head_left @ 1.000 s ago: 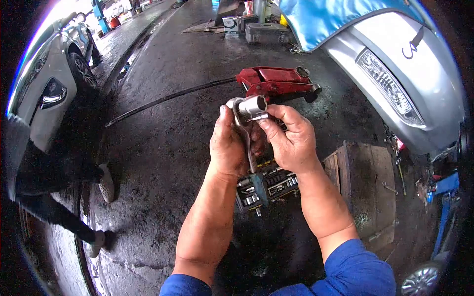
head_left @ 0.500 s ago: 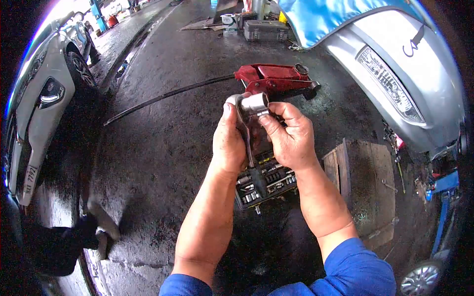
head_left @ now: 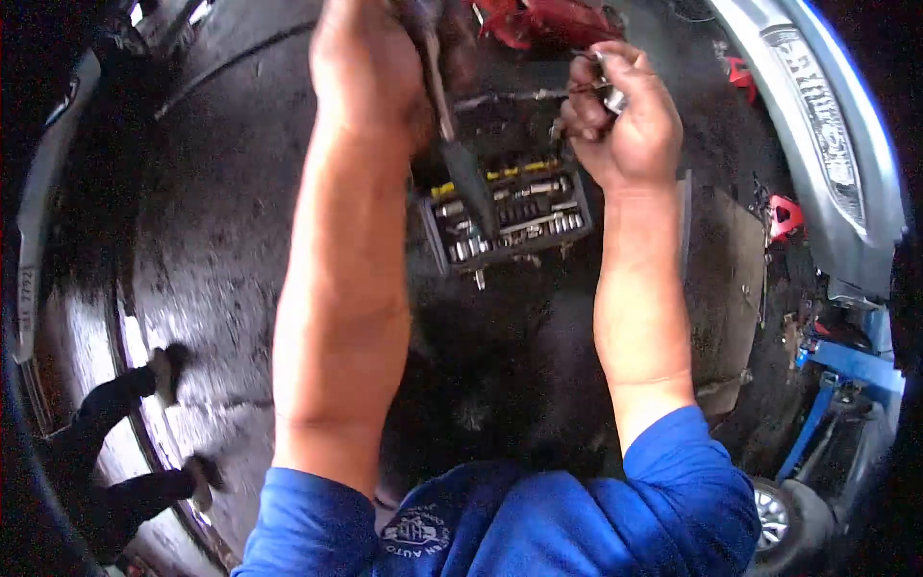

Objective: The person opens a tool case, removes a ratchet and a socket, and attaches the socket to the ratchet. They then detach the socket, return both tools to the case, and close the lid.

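Observation:
At the top, my left hand (head_left: 370, 72) is wrapped round a ratchet wrench (head_left: 438, 91), whose dark handle hangs down over the tool case. The ratchet's head is cut off by the frame's top edge. Farther right, my right hand (head_left: 630, 120) is closed on a small shiny metal socket (head_left: 613, 98), partly hidden by the curled fingers. Between and below the hands, an open socket set case (head_left: 438, 240) lies on the floor with rows of sockets inside.
A red floor jack (head_left: 548, 24) stands beyond the hands, its long handle reaching left. To the right are a wooden board (head_left: 721, 279), a silver car (head_left: 817, 115) and a blue metal stand (head_left: 856, 365). Another person's legs (head_left: 125, 404) show at lower left, beside a car (head_left: 48, 183).
My hands have moved apart, and the socket in my right hand is now away from the ratchet. The view has tilted down, showing more of the case and my blue shirt.

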Demonstrator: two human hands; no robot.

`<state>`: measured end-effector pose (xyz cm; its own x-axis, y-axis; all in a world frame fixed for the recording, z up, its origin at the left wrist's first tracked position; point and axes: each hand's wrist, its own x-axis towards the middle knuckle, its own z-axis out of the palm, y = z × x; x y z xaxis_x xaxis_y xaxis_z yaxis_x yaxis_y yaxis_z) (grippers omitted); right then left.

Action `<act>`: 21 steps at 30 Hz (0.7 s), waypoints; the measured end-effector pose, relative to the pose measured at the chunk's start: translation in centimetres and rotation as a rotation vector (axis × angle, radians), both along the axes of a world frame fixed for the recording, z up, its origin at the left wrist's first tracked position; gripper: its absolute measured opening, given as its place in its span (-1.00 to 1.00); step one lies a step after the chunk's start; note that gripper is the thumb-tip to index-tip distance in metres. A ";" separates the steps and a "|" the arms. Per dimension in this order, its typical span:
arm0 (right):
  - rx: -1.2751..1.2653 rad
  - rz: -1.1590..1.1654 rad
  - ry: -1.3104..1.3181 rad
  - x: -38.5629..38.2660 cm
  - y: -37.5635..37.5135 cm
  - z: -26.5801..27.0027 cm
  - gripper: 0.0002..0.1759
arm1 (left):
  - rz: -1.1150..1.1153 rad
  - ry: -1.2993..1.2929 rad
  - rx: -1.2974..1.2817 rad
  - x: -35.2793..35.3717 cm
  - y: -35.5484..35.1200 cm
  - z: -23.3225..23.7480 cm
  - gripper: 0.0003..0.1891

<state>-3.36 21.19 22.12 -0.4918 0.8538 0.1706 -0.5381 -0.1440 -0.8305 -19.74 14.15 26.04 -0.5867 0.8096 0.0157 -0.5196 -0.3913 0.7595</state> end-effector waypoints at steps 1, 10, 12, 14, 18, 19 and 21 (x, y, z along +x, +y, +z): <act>-0.100 0.034 0.019 0.9 0.8 -1.8 -0.86 | 0.029 -0.020 0.032 -0.1 0.3 0.3 -0.51; -0.442 0.151 -0.635 2.3 0.7 -17.4 -0.90 | -0.133 -0.067 0.117 -2.3 -1.6 0.5 -0.48; 0.260 0.103 -1.125 1.7 -0.5 -23.2 -0.83 | -0.006 -0.049 0.050 -2.4 -0.5 -0.1 -0.49; 0.521 0.223 -1.566 0.2 -3.3 -19.0 -0.77 | -0.025 -0.079 0.051 -2.4 -0.5 -0.3 -0.51; 0.669 0.410 -1.829 -0.7 -3.7 -24.0 -0.57 | -0.094 -0.110 0.118 -2.9 -1.0 -0.3 -0.55; 0.672 0.415 -1.827 -1.0 -3.6 -24.8 -0.57 | -0.079 -0.096 0.105 -2.8 -1.1 -0.3 -0.55; 0.439 0.334 -1.779 -1.6 -3.5 -26.0 -0.44 | -0.051 -0.017 0.161 -2.2 -1.7 -0.4 -0.57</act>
